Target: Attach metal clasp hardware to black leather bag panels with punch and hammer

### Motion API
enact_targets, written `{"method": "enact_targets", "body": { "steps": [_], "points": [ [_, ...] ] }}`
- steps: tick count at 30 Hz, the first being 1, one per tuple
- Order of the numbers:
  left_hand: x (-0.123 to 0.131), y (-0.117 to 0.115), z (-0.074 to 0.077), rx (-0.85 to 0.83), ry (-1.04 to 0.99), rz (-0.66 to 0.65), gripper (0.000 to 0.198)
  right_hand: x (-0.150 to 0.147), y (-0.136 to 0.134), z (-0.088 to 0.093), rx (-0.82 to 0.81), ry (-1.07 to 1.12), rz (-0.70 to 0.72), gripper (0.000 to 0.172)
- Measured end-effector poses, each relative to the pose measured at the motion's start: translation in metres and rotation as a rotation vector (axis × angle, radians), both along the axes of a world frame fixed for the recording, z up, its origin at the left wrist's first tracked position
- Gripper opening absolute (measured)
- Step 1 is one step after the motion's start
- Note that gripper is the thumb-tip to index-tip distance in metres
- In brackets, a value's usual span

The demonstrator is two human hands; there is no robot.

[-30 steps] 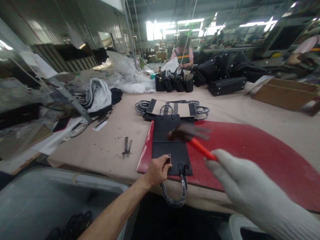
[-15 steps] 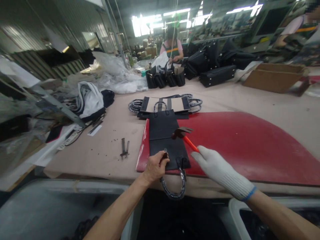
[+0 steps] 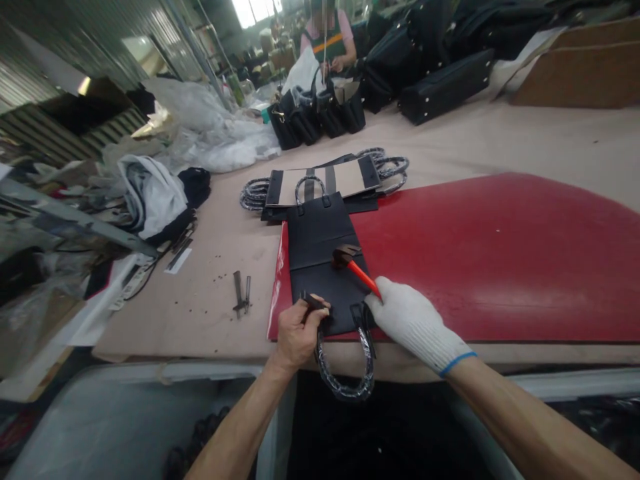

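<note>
My bare left hand (image 3: 295, 339) pinches a short dark metal punch (image 3: 313, 301), which lies tilted over the near end of a flat black bag panel (image 3: 321, 243). My right hand (image 3: 413, 319), in a white knit glove, is closed around the orange handle of a claw hammer (image 3: 364, 277). The hammer's head hangs over the middle of the panel, right of the punch. A plastic-wrapped loop handle (image 3: 369, 380) at the panel's near end droops past the table edge. Another wrapped loop handle (image 3: 311, 179) is at its far end.
The panel rests on a red mat (image 3: 480, 267). Beyond it lie stacked panels (image 3: 290, 188) with wrapped handles. Two metal tools (image 3: 241, 293) and small dark bits lie to the left. Black bags (image 3: 447, 85), a cardboard box (image 3: 583, 73) and a seated person (image 3: 330, 41) are farther back.
The punch has gone from roughly upright to tilted leftward in my left hand. My right hand has brought the hammer slightly left and nearer the panel. The camera view has dipped and turned.
</note>
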State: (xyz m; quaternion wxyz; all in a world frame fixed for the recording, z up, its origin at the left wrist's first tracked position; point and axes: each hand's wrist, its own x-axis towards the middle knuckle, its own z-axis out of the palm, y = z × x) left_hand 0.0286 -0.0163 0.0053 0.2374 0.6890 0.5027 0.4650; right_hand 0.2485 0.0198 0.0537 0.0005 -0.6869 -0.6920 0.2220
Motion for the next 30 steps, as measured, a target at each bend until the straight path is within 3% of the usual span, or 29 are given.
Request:
{"method": "enact_targets", "body": {
  "steps": [15,19,21,23,25,30],
  "points": [
    [-0.007,-0.005,-0.005,-0.136,-0.216,0.049,0.013,-0.004,0.002,0.002,-0.087,-0.074,0.023,0.027],
    [-0.007,-0.005,-0.005,-0.072,-0.063,-0.029,0.013,-0.005,0.002,0.001,-0.106,-0.085,0.025,0.028],
    [-0.007,-0.003,-0.008,-0.083,-0.204,0.06,0.018,-0.005,0.002,0.002,-0.105,-0.087,0.027,0.028],
    [-0.009,0.001,-0.012,-0.119,-0.48,0.201,0.022,-0.005,0.002,0.002,-0.101,-0.087,0.026,0.028],
    [-0.011,0.004,-0.014,-0.171,-0.651,0.228,0.025,-0.005,0.003,0.004,-0.105,-0.086,0.023,0.029],
    [-0.008,-0.001,-0.008,-0.253,-0.534,0.115,0.02,-0.006,0.003,0.005,-0.117,-0.086,0.018,0.028]
  ]
}}
